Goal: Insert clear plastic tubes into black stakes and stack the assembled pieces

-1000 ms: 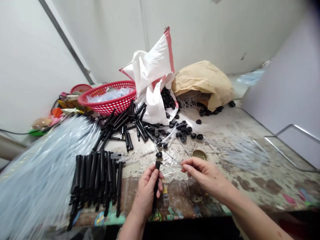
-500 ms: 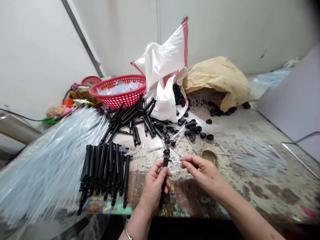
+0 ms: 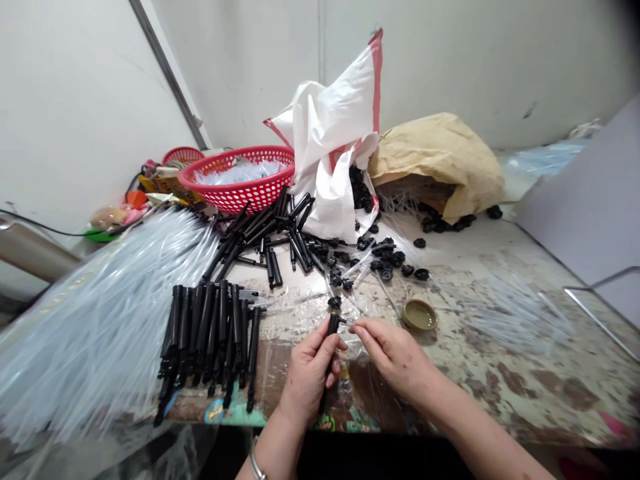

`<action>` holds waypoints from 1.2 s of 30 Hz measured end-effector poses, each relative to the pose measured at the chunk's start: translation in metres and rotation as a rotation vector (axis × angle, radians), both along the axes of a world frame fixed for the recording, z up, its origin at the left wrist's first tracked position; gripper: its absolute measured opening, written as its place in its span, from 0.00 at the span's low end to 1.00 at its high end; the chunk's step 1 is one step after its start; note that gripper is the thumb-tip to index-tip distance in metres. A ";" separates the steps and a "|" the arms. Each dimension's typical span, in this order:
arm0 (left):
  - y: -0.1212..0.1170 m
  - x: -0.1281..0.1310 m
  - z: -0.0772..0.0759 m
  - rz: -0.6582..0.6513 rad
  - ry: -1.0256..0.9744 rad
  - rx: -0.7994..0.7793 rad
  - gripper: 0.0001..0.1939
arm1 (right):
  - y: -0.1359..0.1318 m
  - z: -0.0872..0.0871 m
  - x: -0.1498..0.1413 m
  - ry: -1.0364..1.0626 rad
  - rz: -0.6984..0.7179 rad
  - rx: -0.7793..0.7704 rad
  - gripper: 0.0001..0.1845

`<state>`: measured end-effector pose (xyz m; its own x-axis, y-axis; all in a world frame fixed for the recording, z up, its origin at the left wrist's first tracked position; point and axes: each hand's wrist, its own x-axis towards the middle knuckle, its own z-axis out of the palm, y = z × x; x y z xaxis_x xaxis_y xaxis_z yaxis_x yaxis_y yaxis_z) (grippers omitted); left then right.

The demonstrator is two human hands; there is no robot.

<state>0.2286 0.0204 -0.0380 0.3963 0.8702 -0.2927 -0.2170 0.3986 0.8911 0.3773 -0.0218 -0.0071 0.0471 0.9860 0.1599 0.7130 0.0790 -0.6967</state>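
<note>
Clear, glossy plastic strips [image 3: 110,320] fan out beside stacked, smooth black cylinders [image 3: 203,330]. The left hand [image 3: 306,370] clamps a rigid black tube [image 3: 333,325]; the right hand [image 3: 400,357], fingertips pinched together, has edged closer to that tube's short spout [image 3: 342,321], so the work seems centred there. A round dish [image 3: 419,325] sits beyond on the blotched table [image 3: 467,347].

The left grip [image 3: 306,369] is curled closed — the right grip [image 3: 395,352] pinches just beside it, knuckles up.
</note>
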 end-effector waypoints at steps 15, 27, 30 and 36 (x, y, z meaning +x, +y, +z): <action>0.001 0.003 -0.001 -0.068 0.020 -0.018 0.24 | 0.015 0.008 0.006 -0.414 0.076 -0.089 0.16; -0.001 0.004 0.002 -0.018 0.054 0.009 0.26 | 0.017 -0.003 0.002 -0.183 0.033 -0.075 0.14; 0.001 0.003 0.002 -0.030 0.030 -0.015 0.25 | 0.013 -0.001 0.000 -0.113 0.017 -0.072 0.14; -0.007 -0.002 0.003 -0.194 0.111 0.015 0.22 | -0.013 0.015 0.009 -0.168 0.070 -0.119 0.15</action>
